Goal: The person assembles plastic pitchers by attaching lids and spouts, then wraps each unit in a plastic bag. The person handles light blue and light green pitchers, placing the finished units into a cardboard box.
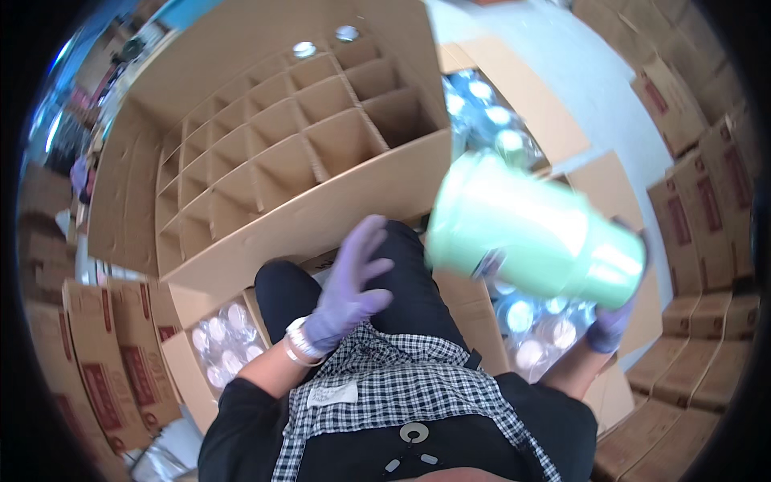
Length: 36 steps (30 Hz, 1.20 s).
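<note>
My right hand (613,325), in a purple glove, grips a large mint-green tumbler (522,229) at its narrower end. The tumbler lies tipped on its side in the air, slightly blurred, its wide end pointing left. My left hand (351,289), gloved in purple too, is raised above my lap with fingers spread and nothing in it. Beyond it stands a large open cardboard box (321,205) split into cells by cardboard dividers. Two silver round tops, one a silver lid (304,50) and the other a silver cap (347,34), show in its far cells.
Open cartons at the right hold plastic-wrapped items with blue-tinted round tops (482,108) and pale round tops (530,353). Another carton at lower left holds pale-topped wrapped items (229,341). Stacked cardboard boxes (703,197) line the right; more boxes (112,361) stand left.
</note>
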Each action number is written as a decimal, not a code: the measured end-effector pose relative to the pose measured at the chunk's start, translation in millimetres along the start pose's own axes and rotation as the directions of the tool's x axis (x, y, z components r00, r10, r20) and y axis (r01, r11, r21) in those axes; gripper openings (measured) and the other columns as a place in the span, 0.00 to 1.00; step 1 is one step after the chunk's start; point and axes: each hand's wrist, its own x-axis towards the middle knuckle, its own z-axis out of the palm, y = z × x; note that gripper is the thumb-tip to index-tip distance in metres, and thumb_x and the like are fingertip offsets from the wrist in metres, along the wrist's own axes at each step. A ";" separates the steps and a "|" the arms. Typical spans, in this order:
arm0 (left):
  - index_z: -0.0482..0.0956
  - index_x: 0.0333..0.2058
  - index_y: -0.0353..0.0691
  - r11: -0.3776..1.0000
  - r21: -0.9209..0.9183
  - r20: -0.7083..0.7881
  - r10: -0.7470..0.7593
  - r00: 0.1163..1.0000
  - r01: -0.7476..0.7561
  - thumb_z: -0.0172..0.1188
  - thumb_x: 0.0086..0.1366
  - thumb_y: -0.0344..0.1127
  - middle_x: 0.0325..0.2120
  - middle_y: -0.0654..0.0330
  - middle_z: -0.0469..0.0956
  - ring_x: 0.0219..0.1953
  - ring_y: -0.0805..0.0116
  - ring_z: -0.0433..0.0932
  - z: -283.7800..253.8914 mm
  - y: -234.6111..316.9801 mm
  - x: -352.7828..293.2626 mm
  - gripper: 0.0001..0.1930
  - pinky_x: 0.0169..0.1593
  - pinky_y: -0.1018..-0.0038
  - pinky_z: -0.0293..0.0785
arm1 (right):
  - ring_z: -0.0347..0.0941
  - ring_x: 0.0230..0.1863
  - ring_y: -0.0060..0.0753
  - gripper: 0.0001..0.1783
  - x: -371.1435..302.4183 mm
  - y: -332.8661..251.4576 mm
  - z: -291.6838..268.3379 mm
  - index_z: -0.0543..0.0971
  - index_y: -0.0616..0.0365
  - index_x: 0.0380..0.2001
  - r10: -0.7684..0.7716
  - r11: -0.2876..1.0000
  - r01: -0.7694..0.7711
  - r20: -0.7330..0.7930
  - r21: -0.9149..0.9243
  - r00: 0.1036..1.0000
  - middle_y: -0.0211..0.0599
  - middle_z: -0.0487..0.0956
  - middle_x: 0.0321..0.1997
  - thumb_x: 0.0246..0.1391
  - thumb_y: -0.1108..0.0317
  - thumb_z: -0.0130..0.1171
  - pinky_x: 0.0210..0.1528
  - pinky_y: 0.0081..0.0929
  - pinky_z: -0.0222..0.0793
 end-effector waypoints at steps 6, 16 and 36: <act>0.73 0.59 0.32 0.915 0.333 -0.363 0.349 0.864 -0.229 0.63 0.68 0.59 0.60 0.52 0.72 0.61 0.62 0.72 -43.1 -5.8 -25.6 0.35 0.66 0.66 0.67 | 0.71 0.66 0.43 0.51 -31.8 63.5 154.0 0.58 0.50 0.74 0.468 0.432 -0.779 0.624 0.455 0.625 0.42 0.71 0.67 0.61 0.24 0.47 0.47 0.47 0.82; 0.64 0.70 0.47 0.827 -0.298 -0.829 0.024 0.559 -0.477 0.44 0.75 0.66 0.67 0.58 0.69 0.66 0.57 0.70 -172.9 2.3 -177.9 0.36 0.68 0.53 0.67 | 0.66 0.66 0.59 0.47 124.7 -44.0 356.7 0.66 0.55 0.63 -0.677 0.734 0.660 0.261 0.162 0.688 0.53 0.66 0.67 0.35 0.63 0.71 0.66 0.47 0.66; 0.75 0.55 0.32 0.931 0.072 -0.802 0.267 0.534 -0.357 0.40 0.82 0.50 0.48 0.56 0.80 0.49 0.69 0.77 -124.0 22.3 -149.9 0.25 0.56 0.70 0.73 | 0.62 0.71 0.61 0.64 24.0 -25.3 305.1 0.56 0.53 0.73 -0.659 0.690 0.651 0.646 0.315 0.385 0.58 0.60 0.74 0.35 0.58 0.84 0.72 0.53 0.60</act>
